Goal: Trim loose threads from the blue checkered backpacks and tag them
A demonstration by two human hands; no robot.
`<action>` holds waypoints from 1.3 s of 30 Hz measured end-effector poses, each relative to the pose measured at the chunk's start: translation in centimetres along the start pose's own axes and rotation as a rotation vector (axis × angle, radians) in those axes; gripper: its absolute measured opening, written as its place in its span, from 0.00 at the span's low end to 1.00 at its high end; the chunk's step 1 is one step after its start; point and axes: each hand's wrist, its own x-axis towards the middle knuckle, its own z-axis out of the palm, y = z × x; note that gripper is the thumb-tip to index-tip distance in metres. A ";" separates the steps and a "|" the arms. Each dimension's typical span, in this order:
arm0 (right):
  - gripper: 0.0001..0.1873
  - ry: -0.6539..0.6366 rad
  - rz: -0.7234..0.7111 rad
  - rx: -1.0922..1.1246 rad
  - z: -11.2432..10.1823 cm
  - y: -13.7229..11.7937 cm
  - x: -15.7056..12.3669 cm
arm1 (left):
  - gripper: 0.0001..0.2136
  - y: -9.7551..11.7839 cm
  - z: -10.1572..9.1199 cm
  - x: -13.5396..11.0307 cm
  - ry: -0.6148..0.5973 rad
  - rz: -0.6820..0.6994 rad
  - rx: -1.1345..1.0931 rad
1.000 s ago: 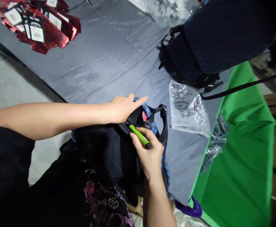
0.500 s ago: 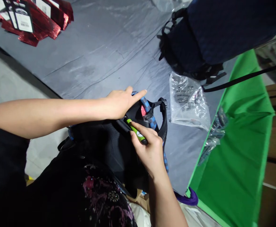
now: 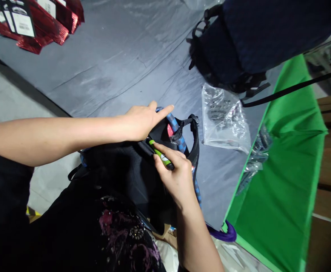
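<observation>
Our right hand (image 3: 176, 177) pinched a green marker (image 3: 160, 155), its long axis diagonal, tip pointing up-left into the black bag (image 3: 125, 177) at the grey sheet's (image 3: 120, 64) near edge. Our left hand (image 3: 141, 121) lay open on the bag's rim, beside a blue checkered strap (image 3: 177, 133); a clear plastic bag (image 3: 224, 121) lay nearby.

Grey sheet (image 3: 120, 64) carries red packets (image 3: 40, 22), clear bag (image 3: 224, 121), dark backpack (image 3: 253, 41)
</observation>
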 end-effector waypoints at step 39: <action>0.15 0.014 0.081 -0.122 -0.3 -1.2 -0.3 | 0.45 0.4 -0.3 0.3 0.038 0.020 0.053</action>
